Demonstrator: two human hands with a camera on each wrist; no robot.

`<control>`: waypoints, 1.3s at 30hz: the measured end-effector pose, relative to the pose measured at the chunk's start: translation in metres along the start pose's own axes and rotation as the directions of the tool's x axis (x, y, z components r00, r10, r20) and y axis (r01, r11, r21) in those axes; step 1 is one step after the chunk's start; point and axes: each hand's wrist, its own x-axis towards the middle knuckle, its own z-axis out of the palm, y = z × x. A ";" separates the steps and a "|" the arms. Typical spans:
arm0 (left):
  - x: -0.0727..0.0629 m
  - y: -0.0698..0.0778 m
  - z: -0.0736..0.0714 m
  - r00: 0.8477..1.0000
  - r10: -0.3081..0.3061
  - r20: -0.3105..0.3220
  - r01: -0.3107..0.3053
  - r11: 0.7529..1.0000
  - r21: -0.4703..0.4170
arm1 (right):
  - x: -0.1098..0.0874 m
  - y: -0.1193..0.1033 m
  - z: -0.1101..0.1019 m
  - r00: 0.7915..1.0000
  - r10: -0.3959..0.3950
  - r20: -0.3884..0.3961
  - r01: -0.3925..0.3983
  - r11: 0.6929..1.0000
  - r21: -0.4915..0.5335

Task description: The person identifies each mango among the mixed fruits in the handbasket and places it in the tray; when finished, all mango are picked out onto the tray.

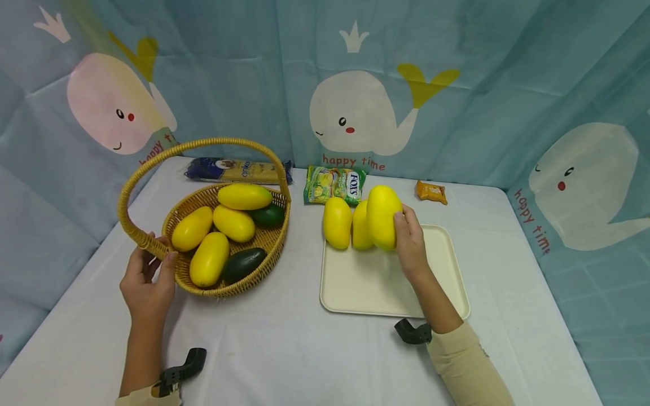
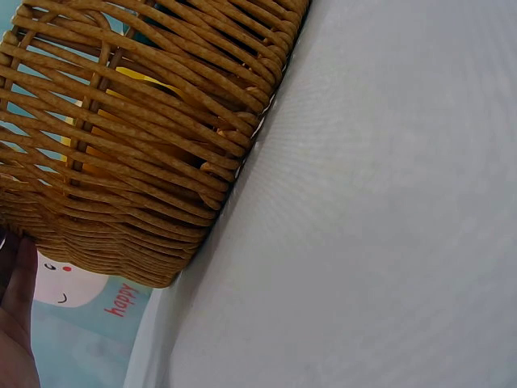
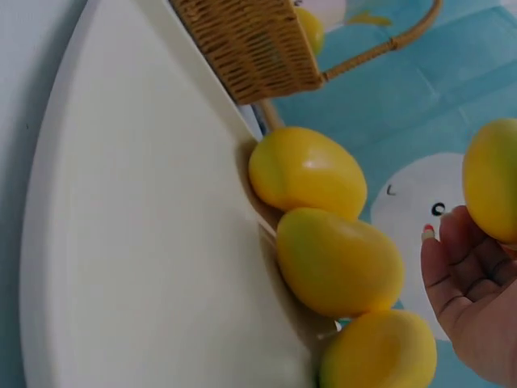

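Observation:
My right hand (image 1: 410, 242) holds a yellow mango (image 1: 383, 217) raised over the far edge of a cream tray (image 1: 376, 287). In the right wrist view, three more mangoes (image 3: 339, 263) lie in a row along that edge; the held one hides one of them from the head view. The left hand (image 1: 149, 285) grips the left rim of a wicker basket (image 1: 276, 256) at the foot of its tall handle (image 1: 203, 145). Inside lie several yellow mangoes (image 1: 210, 259) and two dark green oval fruits (image 1: 244, 265).
Behind the basket lies a blue and yellow pasta packet (image 1: 238, 171). A green Fox's candy bag (image 1: 335, 185) sits past the tray, with a small orange packet (image 1: 431, 192) to its right. A whale-print curtain (image 1: 254, 84) closes off the back of the white table (image 1: 274, 349).

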 end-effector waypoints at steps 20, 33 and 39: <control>-0.001 0.004 0.000 1.000 0.021 0.000 -0.021 1.000 0.012 | 0.015 0.017 -0.061 0.976 0.142 -0.166 -0.155 0.985 -0.070; 0.000 0.005 -0.002 1.000 -0.001 0.025 0.000 0.998 0.061 | 0.022 0.021 -0.101 0.871 0.489 0.057 -0.462 0.852 -0.245; -0.001 0.006 -0.001 1.000 0.001 0.022 -0.002 0.998 0.063 | 0.024 0.029 -0.104 0.850 0.521 0.084 -0.481 0.830 -0.282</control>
